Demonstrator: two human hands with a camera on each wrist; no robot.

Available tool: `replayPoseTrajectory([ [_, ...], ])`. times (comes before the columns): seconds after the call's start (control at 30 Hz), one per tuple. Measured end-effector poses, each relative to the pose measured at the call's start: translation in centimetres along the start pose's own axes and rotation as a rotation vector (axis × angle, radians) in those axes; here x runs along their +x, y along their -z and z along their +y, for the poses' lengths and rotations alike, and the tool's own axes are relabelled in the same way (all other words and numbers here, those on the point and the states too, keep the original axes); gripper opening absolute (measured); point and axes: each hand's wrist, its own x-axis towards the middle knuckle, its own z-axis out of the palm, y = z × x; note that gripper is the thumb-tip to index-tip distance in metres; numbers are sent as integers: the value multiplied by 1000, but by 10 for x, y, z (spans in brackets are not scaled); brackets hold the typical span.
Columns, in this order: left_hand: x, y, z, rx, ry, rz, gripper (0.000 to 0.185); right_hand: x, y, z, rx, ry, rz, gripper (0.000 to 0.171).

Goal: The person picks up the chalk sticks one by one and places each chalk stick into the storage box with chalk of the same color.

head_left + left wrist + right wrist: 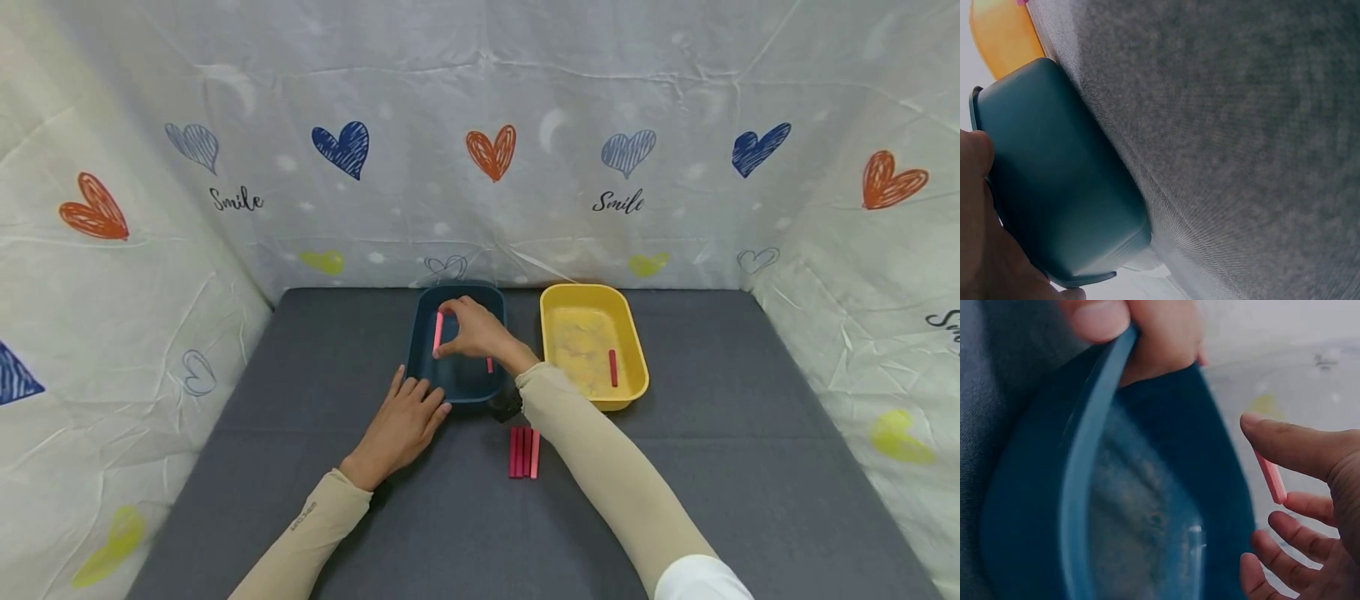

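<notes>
Four pink sticks (523, 452) wait just in front of the blue tray (420, 367); the left hand (401, 427) steadies its near rim, thumb curled over it; above the tray the right hand (476, 332) pinches a pink stick (438, 332). Beside the blue tray, the yellow tray (633, 367) holds one stick, so I'd say the sorting is about halfway.

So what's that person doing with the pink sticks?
A person is working at a grey table with two tubs. The right hand pinches a pink stick over the blue tub, which already has another stick in it. The left hand grips the blue tub's near edge. The yellow tub beside it has one red stick inside. A small row of sticks lies on the table in front of the tubs.
</notes>
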Motion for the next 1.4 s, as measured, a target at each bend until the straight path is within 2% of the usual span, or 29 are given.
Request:
replayPoseTrajectory([
  [0.53, -5, -1, 1, -19, -10, 14, 22, 15, -40, 6, -93, -112, -68, 76],
  [1.1, -3, -2, 2, -24, -24, 41, 22, 22, -50, 16, -135, -164, -82, 76],
  [1.23, -2, -2, 1, -23, -22, 38, 22, 22, -47, 15, -126, -152, -66, 77],
  [1.4, -2, 0, -2, -31, -11, 23, 22, 19, -42, 9, -146, -124, -27, 71],
])
